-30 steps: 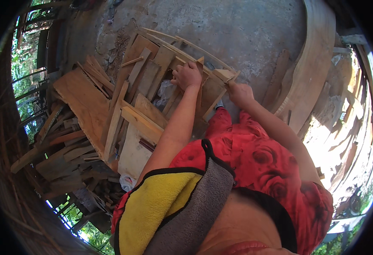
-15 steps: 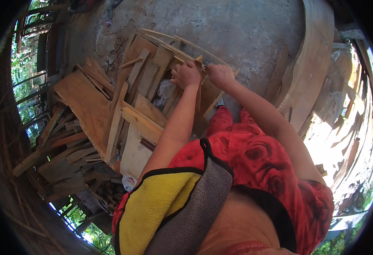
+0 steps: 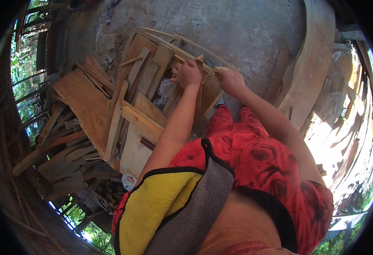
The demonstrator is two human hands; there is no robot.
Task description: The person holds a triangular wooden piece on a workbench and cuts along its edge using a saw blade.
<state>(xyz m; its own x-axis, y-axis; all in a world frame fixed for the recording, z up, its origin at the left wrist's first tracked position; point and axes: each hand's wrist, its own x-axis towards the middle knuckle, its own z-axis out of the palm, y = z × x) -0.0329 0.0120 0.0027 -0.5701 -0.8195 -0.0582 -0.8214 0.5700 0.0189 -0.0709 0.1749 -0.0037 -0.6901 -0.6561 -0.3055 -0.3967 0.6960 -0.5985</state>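
My left hand (image 3: 185, 74) has its fingers curled on an upright, narrow wooden board (image 3: 199, 95), toward the top of a wooden frame (image 3: 212, 103) made of thin boards and strips. Just to its right, my right hand (image 3: 232, 81) is closed around a short pale wooden piece (image 3: 220, 69), over the frame's right part. A crumpled clear plastic bag (image 3: 164, 91) lies under the boards left of my left wrist. A yellow and grey cloth (image 3: 161, 204) hangs at my front, above my red trousers (image 3: 263, 157).
Piled boards and offcuts (image 3: 67, 170) fill the left, with a wide plank (image 3: 80, 102) on top. Long wavy-edged planks (image 3: 310, 63) lie at the right on the concrete floor (image 3: 250, 29), beside a bright sunlit area. An open slatted wall (image 3: 29, 85) shows greenery on the far left.
My right hand moved up and left toward my left hand by half a second ago, then slightly back to the right. My left hand has stayed in place on the board.
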